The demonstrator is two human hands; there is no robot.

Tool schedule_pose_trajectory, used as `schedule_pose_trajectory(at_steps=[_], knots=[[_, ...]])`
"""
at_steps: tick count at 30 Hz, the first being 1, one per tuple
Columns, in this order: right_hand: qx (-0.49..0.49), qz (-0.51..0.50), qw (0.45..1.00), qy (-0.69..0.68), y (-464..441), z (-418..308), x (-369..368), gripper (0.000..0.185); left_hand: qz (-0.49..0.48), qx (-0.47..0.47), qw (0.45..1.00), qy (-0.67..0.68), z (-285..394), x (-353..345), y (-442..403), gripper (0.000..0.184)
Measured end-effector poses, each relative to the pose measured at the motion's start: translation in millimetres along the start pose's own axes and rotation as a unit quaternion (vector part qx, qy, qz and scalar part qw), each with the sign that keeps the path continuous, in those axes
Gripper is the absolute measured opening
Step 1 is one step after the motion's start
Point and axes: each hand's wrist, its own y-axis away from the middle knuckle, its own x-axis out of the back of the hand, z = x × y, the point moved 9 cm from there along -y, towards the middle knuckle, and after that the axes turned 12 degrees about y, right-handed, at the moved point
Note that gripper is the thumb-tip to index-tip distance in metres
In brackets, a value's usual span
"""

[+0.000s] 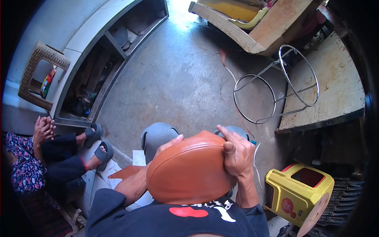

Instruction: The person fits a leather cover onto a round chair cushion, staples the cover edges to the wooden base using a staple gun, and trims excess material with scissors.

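Observation:
A round cushion (191, 173) covered in brown-orange leather-like material, with a stitched seam along its edge, stands tilted on the lap against the dark shirt. My right hand (237, 152) grips its right edge, thumb bent over the face and fingers behind the rim. At the upper left edge, my left hand (167, 145) holds it from behind; most of its fingers are hidden by the cushion. The cover bunches up between the two hands at the top.
Another person (29, 168) sits at the left, hands clasped. A metal ring frame (254, 98) stands at the right by a wooden board (327, 91). A yellow plastic stool (302, 189) is at the lower right. A tiled counter with shelves (85, 43) runs along the left.

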Motion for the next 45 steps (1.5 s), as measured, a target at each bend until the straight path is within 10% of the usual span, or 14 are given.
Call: schedule_pose_trajectory(at_steps=[4, 9, 16, 19, 27, 31, 41, 45], knots=[[0.022, 0.034, 0.971, 0.236, 3.5, -64.0, -4.2, 0.078, -0.029, 0.004, 0.999, 0.032, -18.2, 3.2, -1.5, 0.051], [0.233, 0.019, 0.961, 0.146, 39.5, -156.0, -75.1, 0.076, -0.023, -0.036, 0.999, -0.024, -4.9, -6.4, -0.1, 0.048], [-0.253, 0.058, 0.964, 0.065, 107.7, 31.2, -25.6, 0.083, -0.023, -0.070, 0.994, -0.084, 2.3, -7.7, 11.6, 0.044], [-0.273, 0.132, 0.949, 0.081, 151.4, 33.7, -25.1, 0.081, -0.035, -0.099, 0.986, -0.129, 13.2, -15.3, 14.7, 0.043], [-0.088, 0.155, 0.968, 0.178, 75.6, -53.9, -24.1, 0.098, -0.072, -0.204, 0.940, -0.263, 21.7, -36.1, 42.8, 0.039], [0.216, 0.061, 0.967, 0.121, 48.8, -177.1, -72.0, 0.081, -0.094, -0.256, 0.910, -0.312, 19.8, -42.7, 61.7, 0.037], [-0.251, 0.061, 0.959, 0.114, 124.4, 30.1, -30.5, 0.091, -0.129, -0.349, 0.851, -0.371, 25.6, -42.4, 99.9, 0.034], [-0.154, 0.105, 0.961, 0.205, 81.4, -24.7, -7.2, 0.084, -0.152, -0.364, 0.835, -0.384, 21.1, -56.6, 100.0, 0.033]])
